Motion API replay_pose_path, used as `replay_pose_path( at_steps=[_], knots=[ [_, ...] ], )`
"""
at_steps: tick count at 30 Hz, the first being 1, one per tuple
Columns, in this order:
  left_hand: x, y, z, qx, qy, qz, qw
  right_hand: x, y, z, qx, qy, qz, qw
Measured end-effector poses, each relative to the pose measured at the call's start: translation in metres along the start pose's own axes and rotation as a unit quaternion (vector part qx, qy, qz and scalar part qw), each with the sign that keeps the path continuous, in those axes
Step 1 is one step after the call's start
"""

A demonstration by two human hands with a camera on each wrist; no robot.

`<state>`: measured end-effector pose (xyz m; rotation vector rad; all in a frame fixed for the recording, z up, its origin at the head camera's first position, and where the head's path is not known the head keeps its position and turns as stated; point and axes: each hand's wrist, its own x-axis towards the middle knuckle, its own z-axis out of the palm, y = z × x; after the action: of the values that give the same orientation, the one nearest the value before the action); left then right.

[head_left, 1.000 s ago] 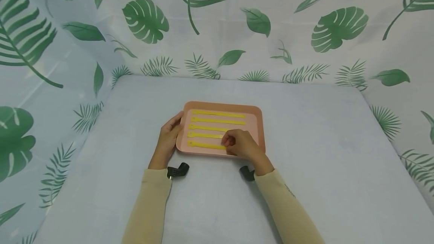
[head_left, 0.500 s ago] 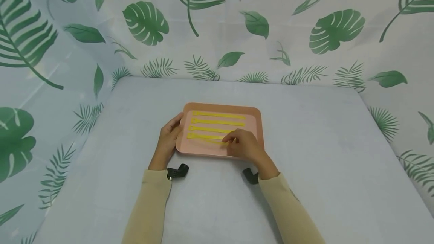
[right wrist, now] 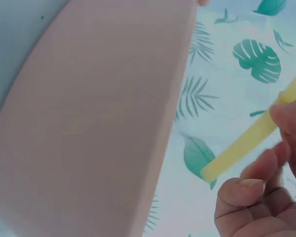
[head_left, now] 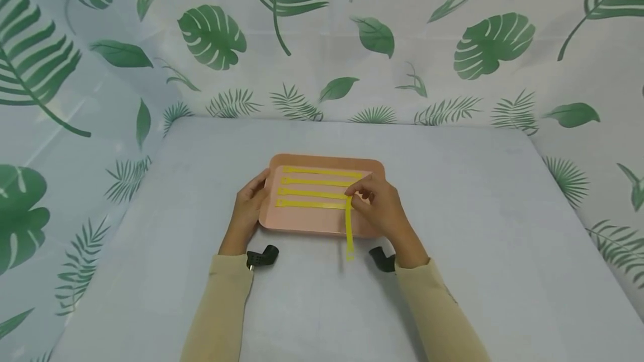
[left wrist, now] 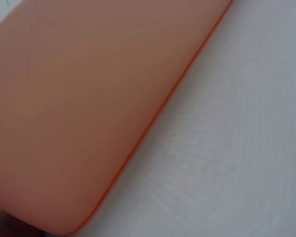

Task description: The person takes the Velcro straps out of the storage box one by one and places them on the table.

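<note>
Right hand [head_left: 383, 205] pinches one yellow strap [head_left: 349, 227] by its upper end, lifted off the pink tray [head_left: 322, 227] and dangling past the tray's near rim over the table [head_left: 453, 194]; four more straps [head_left: 312, 192] lie in rows inside. Left hand [head_left: 247, 211] steadies the tray's left edge, fingers curled on the rim, though the wrist view barely shows them. Step in hand: prob. removing straps one by one; next move calls for carrying this one clear w/o snagging the rim.
</note>
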<state>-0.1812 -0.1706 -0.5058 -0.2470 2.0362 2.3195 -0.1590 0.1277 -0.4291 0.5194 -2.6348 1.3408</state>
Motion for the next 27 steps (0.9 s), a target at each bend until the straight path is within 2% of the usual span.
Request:
replay_pose_path(
  at_steps=[4,9,13,16,20,27],
  knots=[
    [-0.001,0.0,0.0,0.007,0.002,0.003,1.0,-0.002,0.001,-0.007,0.022,0.017,-0.005,1.0],
    [-0.004,0.001,0.001,0.009,0.002,0.003,1.0,-0.004,0.005,-0.016,0.05,0.018,-0.005,0.999],
    [-0.004,0.002,0.003,0.011,0.001,0.001,0.9999,-0.006,0.009,-0.026,0.098,-0.003,0.029,0.995],
    [-0.004,0.001,0.004,0.014,0.001,0.001,0.9999,-0.008,0.013,-0.036,0.145,-0.029,0.065,0.987],
    [-0.003,0.001,0.005,0.023,0.003,-0.001,0.9997,-0.01,0.019,-0.051,0.195,-0.054,0.088,0.975],
    [-0.004,0.002,0.002,0.026,0.005,-0.002,0.9996,-0.013,0.028,-0.073,0.206,-0.066,0.122,0.969]
  ],
)
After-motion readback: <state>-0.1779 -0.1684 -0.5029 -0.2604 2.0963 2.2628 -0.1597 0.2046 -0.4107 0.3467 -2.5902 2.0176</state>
